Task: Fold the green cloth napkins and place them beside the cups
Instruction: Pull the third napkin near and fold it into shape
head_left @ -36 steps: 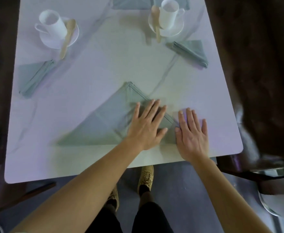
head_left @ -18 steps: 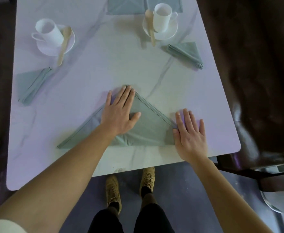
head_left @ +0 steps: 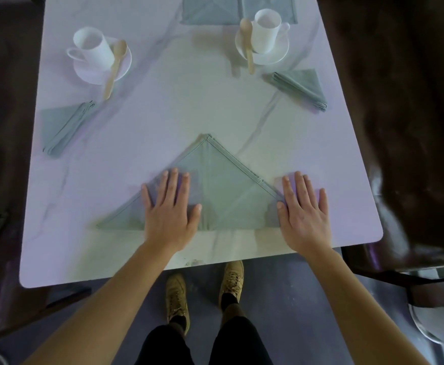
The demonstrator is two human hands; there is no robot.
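In the head view your left grip (head_left: 170,209) lies flat and released, fingers straight, pressing the left half of the green napkin (head_left: 228,191), a triangle at 6 o'clock on the desk (head_left: 189,109), probably to flatten the crease. Your right grip (head_left: 305,209), equally flat and holding nothing, touches the triangle's 3 o'clock corner, seemingly so the cloth cannot slide.

— From where does the view look?
— From the person's head, aimed forward and steeply down at the table (head_left: 189,109), wide-angled. It is the single view.
— How near?
— Close: the forearms enter from the bottom edge, left hand (head_left: 170,206) and right hand (head_left: 305,209) sit mid-frame, cups (head_left: 265,30) beyond them, shoes (head_left: 177,299) beneath them.
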